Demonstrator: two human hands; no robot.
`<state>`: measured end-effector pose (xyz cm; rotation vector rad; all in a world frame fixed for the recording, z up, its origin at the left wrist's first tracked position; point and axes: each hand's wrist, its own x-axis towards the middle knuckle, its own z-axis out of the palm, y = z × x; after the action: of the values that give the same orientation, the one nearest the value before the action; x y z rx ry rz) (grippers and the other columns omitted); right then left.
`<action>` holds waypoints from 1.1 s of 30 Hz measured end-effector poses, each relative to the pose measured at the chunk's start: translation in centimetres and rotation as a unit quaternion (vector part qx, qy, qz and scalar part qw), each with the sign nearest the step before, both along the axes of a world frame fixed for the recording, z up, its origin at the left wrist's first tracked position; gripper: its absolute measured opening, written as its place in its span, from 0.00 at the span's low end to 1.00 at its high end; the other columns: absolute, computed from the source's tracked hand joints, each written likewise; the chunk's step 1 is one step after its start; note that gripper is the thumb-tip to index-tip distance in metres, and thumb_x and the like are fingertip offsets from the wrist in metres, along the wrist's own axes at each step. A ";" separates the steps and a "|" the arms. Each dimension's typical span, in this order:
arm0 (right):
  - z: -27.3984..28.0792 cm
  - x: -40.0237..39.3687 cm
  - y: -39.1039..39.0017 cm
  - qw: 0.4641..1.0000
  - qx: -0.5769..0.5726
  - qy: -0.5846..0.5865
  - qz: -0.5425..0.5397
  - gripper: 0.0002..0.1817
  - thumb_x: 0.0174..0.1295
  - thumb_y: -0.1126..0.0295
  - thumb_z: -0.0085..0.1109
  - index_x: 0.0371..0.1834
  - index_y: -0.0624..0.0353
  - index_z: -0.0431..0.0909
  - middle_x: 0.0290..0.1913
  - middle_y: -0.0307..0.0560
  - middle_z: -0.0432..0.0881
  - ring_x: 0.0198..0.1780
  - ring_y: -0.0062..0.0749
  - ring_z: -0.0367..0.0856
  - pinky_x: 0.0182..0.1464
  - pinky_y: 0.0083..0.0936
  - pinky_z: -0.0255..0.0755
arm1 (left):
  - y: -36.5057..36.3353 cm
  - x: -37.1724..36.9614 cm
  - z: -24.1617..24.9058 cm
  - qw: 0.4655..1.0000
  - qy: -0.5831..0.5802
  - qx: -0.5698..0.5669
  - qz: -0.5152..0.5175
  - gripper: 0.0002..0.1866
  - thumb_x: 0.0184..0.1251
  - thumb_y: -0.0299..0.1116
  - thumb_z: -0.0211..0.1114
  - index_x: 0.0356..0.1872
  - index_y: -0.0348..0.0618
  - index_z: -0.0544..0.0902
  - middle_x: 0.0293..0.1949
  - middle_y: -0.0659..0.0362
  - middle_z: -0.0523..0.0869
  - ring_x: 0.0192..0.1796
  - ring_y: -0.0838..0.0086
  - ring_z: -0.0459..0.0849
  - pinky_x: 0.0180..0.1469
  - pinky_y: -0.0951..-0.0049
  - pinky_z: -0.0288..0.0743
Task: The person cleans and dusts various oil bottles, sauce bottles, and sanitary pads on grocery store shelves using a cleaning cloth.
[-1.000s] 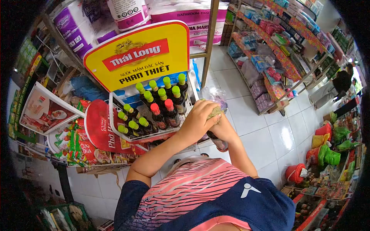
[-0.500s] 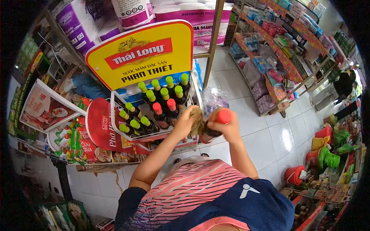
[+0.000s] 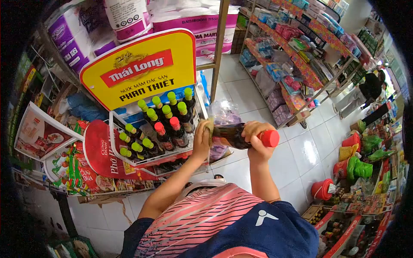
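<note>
A dark sauce bottle [image 3: 231,134] with a red cap lies nearly level in front of me, its cap toward the right. My right hand [image 3: 257,137] is closed around its neck, just below the cap. At the other end, my left hand [image 3: 200,141] presses a brownish-green cloth [image 3: 210,129] against the base. Just left of that hand stands a white display rack [image 3: 165,158] of bottles. Several have green caps, and two red-capped bottles [image 3: 164,136] are at its front. The fingers of my left hand are partly hidden behind the cloth.
A yellow sign [image 3: 142,69] rises behind the rack, with tissue packs [image 3: 202,32] beyond it. Red noodle packaging [image 3: 101,148] sits to the left. Shelves of packaged goods [image 3: 292,56] line the aisle at right. A person [image 3: 365,92] is farther back, and a red bucket [image 3: 322,189] stands on the tiles.
The bottle has swung from nearly upright to level, its cap moving right with my right hand. My left hand has brought the cloth to its base. The view has shifted slightly right.
</note>
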<state>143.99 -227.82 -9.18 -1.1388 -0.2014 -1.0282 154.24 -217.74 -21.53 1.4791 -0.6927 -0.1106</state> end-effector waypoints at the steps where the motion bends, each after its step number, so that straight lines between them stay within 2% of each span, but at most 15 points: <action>1: -0.2 -0.1 -0.2 1.000 0.001 -0.001 -0.002 0.10 0.38 0.75 0.63 0.18 0.63 0.69 0.19 0.46 0.72 0.23 0.32 0.71 0.27 0.24 0.65 | -0.2 -0.5 -0.3 0.999 0.037 0.001 0.005 0.16 0.65 0.36 0.40 0.47 0.37 0.66 0.46 0.50 0.70 0.51 0.61 0.68 0.56 0.70 0.57; 7: -1.7 0.1 -0.5 0.975 -0.148 0.064 -0.153 0.11 0.39 0.76 0.64 0.17 0.61 0.68 0.18 0.42 0.71 0.21 0.27 0.69 0.27 0.22 0.64 | -3.4 -5.5 6.3 0.989 0.020 -0.124 -0.077 0.17 0.66 0.39 0.41 0.47 0.36 0.65 0.47 0.50 0.67 0.52 0.61 0.65 0.57 0.68 0.52; 9: -1.8 -0.6 -1.1 0.977 -0.144 0.064 -0.143 0.11 0.38 0.76 0.64 0.17 0.61 0.68 0.18 0.42 0.70 0.21 0.27 0.69 0.27 0.22 0.64 | -3.8 -5.4 6.5 0.985 -0.037 -0.138 -0.098 0.17 0.65 0.39 0.41 0.47 0.36 0.65 0.46 0.49 0.68 0.51 0.60 0.65 0.57 0.65 0.52; 11: -1.5 -1.1 -1.1 0.979 -0.141 0.056 -0.133 0.12 0.38 0.75 0.65 0.16 0.61 0.67 0.17 0.42 0.70 0.21 0.27 0.69 0.26 0.22 0.64 | -3.6 -5.1 6.8 0.970 -0.196 -0.114 -0.092 0.18 0.65 0.40 0.41 0.47 0.36 0.65 0.46 0.49 0.69 0.51 0.59 0.66 0.57 0.65 0.53; 13: -1.1 -1.9 -0.6 0.985 -0.134 0.058 -0.092 0.13 0.38 0.73 0.66 0.15 0.61 0.66 0.17 0.43 0.70 0.21 0.27 0.68 0.26 0.22 0.63 | -3.8 -4.6 5.5 0.962 -0.220 -0.142 -0.081 0.20 0.64 0.43 0.40 0.45 0.35 0.67 0.45 0.50 0.70 0.50 0.59 0.67 0.55 0.64 0.55; 15: -0.4 -2.4 -0.4 0.982 -0.157 0.040 -0.096 0.13 0.38 0.73 0.65 0.14 0.61 0.66 0.16 0.44 0.70 0.19 0.29 0.68 0.25 0.22 0.63 | -3.5 -3.9 2.9 0.974 -0.133 -0.149 -0.105 0.20 0.64 0.43 0.39 0.43 0.35 0.69 0.43 0.50 0.71 0.49 0.59 0.68 0.54 0.64 0.57; 16: 0.2 -2.9 -0.2 0.984 -0.166 0.009 -0.071 0.13 0.38 0.73 0.65 0.14 0.61 0.67 0.15 0.44 0.69 0.18 0.30 0.69 0.24 0.23 0.64 | -3.9 -3.5 0.2 0.979 0.015 -0.171 -0.112 0.20 0.65 0.42 0.38 0.41 0.36 0.71 0.42 0.49 0.72 0.49 0.60 0.69 0.54 0.65 0.58; 20: 2.7 -4.5 0.7 0.973 -0.222 -0.060 -0.026 0.12 0.39 0.71 0.64 0.14 0.60 0.68 0.13 0.44 0.70 0.15 0.35 0.70 0.22 0.25 0.65 | -2.7 -1.9 -1.7 0.996 0.039 -0.074 -0.041 0.18 0.64 0.41 0.39 0.41 0.36 0.71 0.43 0.50 0.72 0.49 0.62 0.70 0.54 0.68 0.60; 22: 3.7 -5.4 0.8 0.962 -0.259 -0.083 0.004 0.12 0.39 0.68 0.64 0.14 0.58 0.68 0.14 0.44 0.72 0.16 0.36 0.72 0.24 0.27 0.67 | -2.2 -2.5 0.3 0.914 0.327 -0.223 -0.094 0.19 0.63 0.42 0.41 0.41 0.37 0.72 0.44 0.51 0.74 0.47 0.61 0.73 0.52 0.66 0.64; 23: 3.9 -5.7 0.7 0.963 -0.257 -0.083 -0.003 0.12 0.39 0.68 0.64 0.14 0.58 0.68 0.14 0.44 0.72 0.16 0.36 0.72 0.24 0.27 0.67 | -2.0 -2.4 1.1 0.914 0.326 -0.219 -0.100 0.19 0.63 0.42 0.41 0.41 0.37 0.72 0.44 0.51 0.74 0.47 0.61 0.73 0.52 0.66 0.64; 25: 4.3 -6.3 0.2 0.958 -0.266 -0.099 0.037 0.12 0.39 0.68 0.64 0.13 0.58 0.69 0.14 0.43 0.73 0.17 0.35 0.74 0.25 0.27 0.68 | -1.2 -1.6 2.4 0.731 0.546 -0.227 -0.340 0.21 0.61 0.44 0.40 0.44 0.38 0.72 0.44 0.50 0.76 0.47 0.62 0.75 0.50 0.63 0.68; 27: 3.7 -6.7 -0.4 0.953 -0.277 -0.112 0.042 0.10 0.41 0.70 0.63 0.20 0.59 0.69 0.16 0.46 0.74 0.19 0.35 0.76 0.28 0.28 0.71 | -0.8 -2.1 2.8 0.683 0.598 -0.158 -0.389 0.23 0.61 0.46 0.38 0.45 0.38 0.72 0.44 0.50 0.77 0.47 0.60 0.75 0.50 0.59 0.68; 30: 2.2 -7.2 0.2 0.980 -0.027 -0.132 -0.148 0.16 0.45 0.74 0.59 0.36 0.60 0.63 0.27 0.57 0.75 0.21 0.38 0.76 0.31 0.33 0.72 | -0.7 -3.8 2.4 0.648 0.655 -0.142 -0.361 0.22 0.59 0.46 0.42 0.42 0.40 0.74 0.44 0.51 0.77 0.47 0.61 0.75 0.47 0.59 0.70; 31: 1.7 -7.4 -0.4 0.972 -0.011 -0.090 -0.217 0.15 0.47 0.75 0.55 0.37 0.59 0.62 0.27 0.52 0.74 0.24 0.35 0.74 0.33 0.32 0.72 | -0.4 -3.9 2.4 0.646 0.654 -0.137 -0.368 0.22 0.59 0.46 0.42 0.42 0.40 0.74 0.44 0.51 0.77 0.47 0.61 0.75 0.47 0.59 0.70; 33: 1.4 -8.0 -1.3 0.957 0.206 0.000 -0.203 0.13 0.48 0.75 0.53 0.36 0.58 0.61 0.23 0.46 0.71 0.28 0.33 0.72 0.40 0.33 0.69 | 0.5 -3.8 2.9 0.661 0.632 -0.246 -0.321 0.20 0.59 0.44 0.43 0.40 0.41 0.76 0.42 0.53 0.78 0.45 0.62 0.76 0.47 0.60 0.70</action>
<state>135.99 -229.17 -7.79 -0.8116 0.2528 -1.3570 150.47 -217.26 -18.60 0.2964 0.0084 -1.2754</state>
